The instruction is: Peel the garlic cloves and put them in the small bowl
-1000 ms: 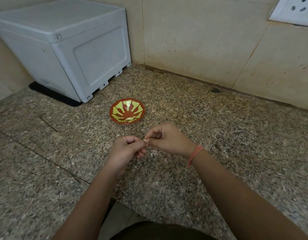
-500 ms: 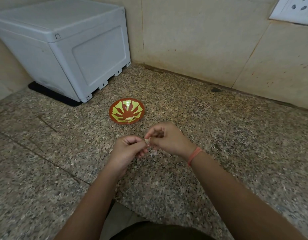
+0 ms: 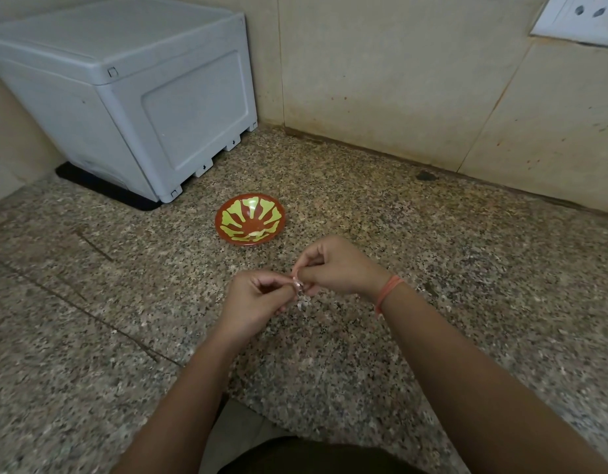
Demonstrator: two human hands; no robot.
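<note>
A grey plastic box (image 3: 131, 97) is parked far left on the speckled counter (image 3: 449, 254). The small bowl (image 3: 273, 217) is set just right of it. Nearer the camera, the garlic clove (image 3: 298, 285) is pinched by curled fingers of both the left hand (image 3: 254, 302) and the right hand (image 3: 336, 268), held short of the bowl. An orange thread (image 3: 386, 293) is worn on the right wrist.

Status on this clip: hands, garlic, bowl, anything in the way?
Copy: left hand and right hand both pinch one garlic clove above the counter, loose peel hanging. Beyond them the small bowl, pale pieces inside. Nothing between hands and bowl.
</note>
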